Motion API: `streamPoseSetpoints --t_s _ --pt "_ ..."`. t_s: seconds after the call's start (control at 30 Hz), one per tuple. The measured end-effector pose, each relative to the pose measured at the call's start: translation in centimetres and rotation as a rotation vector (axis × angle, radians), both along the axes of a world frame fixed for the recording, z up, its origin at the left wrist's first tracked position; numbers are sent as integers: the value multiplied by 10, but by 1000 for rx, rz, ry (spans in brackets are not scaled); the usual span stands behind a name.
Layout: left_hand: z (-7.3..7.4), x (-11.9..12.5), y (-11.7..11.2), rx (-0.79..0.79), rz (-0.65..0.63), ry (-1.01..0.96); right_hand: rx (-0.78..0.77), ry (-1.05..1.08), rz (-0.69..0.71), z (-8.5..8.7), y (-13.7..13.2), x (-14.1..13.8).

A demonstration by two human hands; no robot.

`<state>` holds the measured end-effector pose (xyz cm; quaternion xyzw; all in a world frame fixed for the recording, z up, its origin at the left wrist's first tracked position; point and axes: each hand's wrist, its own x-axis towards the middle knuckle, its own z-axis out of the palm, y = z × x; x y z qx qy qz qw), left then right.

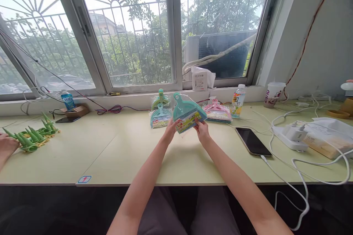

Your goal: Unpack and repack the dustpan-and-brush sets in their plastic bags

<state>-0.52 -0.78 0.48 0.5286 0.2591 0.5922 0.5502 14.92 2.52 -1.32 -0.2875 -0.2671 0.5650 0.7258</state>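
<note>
Between my two hands I hold a teal mini dustpan and brush set point(185, 108) in clear wrap, tilted, with a printed label along its lower part. My left hand point(171, 131) grips its lower left corner. My right hand point(202, 129) pinches the lower right side, thumb on the label. Just behind on the left lie a light blue wrapped dustpan set point(159, 113) and a green one point(160, 99). To the right sits a stack of wrapped sets with a pink dustpan set point(216, 108) on top.
A drink bottle point(238, 101), a phone point(253, 141) on a white cable, a power strip point(292, 136) and a cup point(273, 94) stand at right. At far left, another person's hand point(8, 146) touches green cone-shaped pieces point(30, 136). A tissue pack point(200, 79) rests on the sill.
</note>
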Motion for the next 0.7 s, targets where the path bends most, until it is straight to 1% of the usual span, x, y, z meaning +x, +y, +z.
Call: streamPoseSetpoints --t_s 0.07,0.13,0.23,0.37,0.47,0.6,0.67,0.7 --pt "-3 0 1 -11 34 35 20 -5 20 -2 0 -1" --pt "-7 1 1 -38 51 109 9 -4 31 -4 3 1" --pt "-10 0 0 -79 26 212 -27 -11 69 -5 9 8" --pt "-6 -1 -1 -67 -20 169 8 -45 182 -1 15 14" --pt "-5 -3 -1 -67 -130 144 62 -65 240 3 15 16" --pt "-2 -6 -3 -98 -328 131 103 -90 237 5 13 19" --pt "2 -11 -6 -56 -393 36 120 -88 226 5 12 19" --pt "6 -14 -7 -23 -401 -40 123 -85 225 5 12 19"
